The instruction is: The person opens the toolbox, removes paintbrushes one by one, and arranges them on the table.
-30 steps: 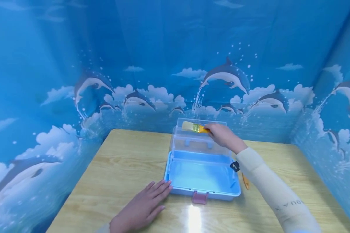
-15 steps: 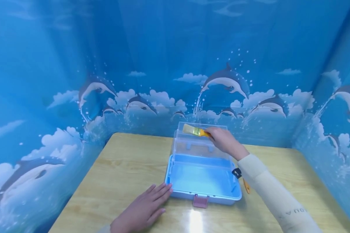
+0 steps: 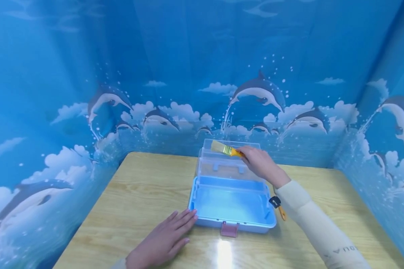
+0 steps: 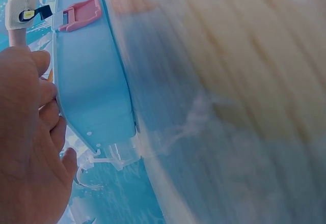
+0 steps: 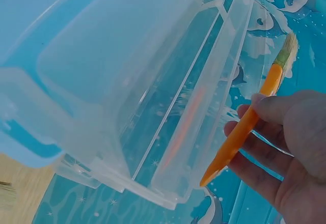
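Holding brush (image 3: 227, 150) nr box (image 3: 232, 205), wood-grain tbl (image 3: 148, 186), dolphin-print bkdrp (image 3: 188, 56)

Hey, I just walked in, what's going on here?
A person's right-hand grip holds an orange-handled paintbrush up over the raised clear part at the back of an open blue box. The left-hand grip is open, its fingertips at the box's near left corner. What looks like another orange-handled brush, partly hidden, lies on the wooden table to the right of the box.
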Demonstrator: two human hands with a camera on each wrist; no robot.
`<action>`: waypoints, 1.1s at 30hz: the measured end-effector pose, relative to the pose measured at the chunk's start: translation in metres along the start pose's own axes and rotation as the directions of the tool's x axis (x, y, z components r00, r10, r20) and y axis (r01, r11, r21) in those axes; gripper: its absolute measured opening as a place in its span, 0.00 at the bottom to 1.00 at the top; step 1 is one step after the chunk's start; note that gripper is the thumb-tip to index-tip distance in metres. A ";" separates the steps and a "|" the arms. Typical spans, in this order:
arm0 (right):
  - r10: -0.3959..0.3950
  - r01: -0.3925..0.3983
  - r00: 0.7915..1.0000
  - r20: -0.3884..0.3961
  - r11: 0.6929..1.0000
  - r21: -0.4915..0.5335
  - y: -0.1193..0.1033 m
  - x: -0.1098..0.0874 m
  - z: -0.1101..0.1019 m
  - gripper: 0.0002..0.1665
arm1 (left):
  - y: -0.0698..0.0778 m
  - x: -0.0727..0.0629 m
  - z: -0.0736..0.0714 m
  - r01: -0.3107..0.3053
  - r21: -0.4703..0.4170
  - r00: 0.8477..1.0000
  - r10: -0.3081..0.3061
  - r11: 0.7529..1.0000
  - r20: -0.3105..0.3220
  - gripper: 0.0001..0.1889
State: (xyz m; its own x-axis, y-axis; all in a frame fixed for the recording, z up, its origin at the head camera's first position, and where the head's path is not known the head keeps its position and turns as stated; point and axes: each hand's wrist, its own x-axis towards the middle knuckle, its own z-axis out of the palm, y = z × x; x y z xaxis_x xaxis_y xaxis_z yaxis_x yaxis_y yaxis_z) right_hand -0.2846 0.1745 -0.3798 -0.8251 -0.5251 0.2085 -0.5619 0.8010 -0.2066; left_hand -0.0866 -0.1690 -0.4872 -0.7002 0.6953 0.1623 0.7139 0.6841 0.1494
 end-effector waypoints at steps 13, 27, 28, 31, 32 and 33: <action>0.027 -0.027 1.000 0.000 0.999 -0.018 -0.001 -0.019 0.002 0.21 | 0.000 -0.001 0.004 0.017 0.001 0.999 -0.017 1.000 0.028 0.32; 0.087 -0.088 0.995 -0.041 0.996 -0.027 -0.005 -0.042 -0.005 0.25 | -0.002 0.000 0.002 0.041 0.001 0.998 -0.041 0.999 0.051 0.33; 0.090 -0.091 0.995 -0.042 0.995 -0.028 -0.005 -0.044 -0.006 0.25 | -0.002 0.000 0.002 0.048 -0.008 0.997 -0.048 0.999 0.063 0.32; 0.093 -0.094 0.995 -0.047 0.995 -0.020 -0.005 -0.052 -0.007 0.26 | -0.002 0.001 0.002 0.060 -0.029 0.995 -0.058 0.998 0.082 0.32; 0.091 -0.092 0.995 -0.051 0.996 -0.018 -0.004 -0.054 -0.008 0.26 | -0.002 0.002 0.002 0.059 -0.030 0.995 -0.057 0.998 0.080 0.32; 0.090 -0.091 0.994 -0.055 0.996 -0.015 -0.003 -0.056 -0.008 0.27 | -0.002 0.002 0.002 0.059 -0.028 0.995 -0.056 0.998 0.078 0.32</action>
State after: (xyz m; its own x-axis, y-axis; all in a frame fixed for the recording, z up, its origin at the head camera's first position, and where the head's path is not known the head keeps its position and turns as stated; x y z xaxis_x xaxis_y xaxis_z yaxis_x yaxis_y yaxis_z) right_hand -0.2367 0.2040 -0.3827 -0.8680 -0.4339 0.2414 -0.4833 0.8499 -0.2102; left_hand -0.0898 -0.1689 -0.4887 -0.7376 0.6708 0.0770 0.6717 0.7172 0.1857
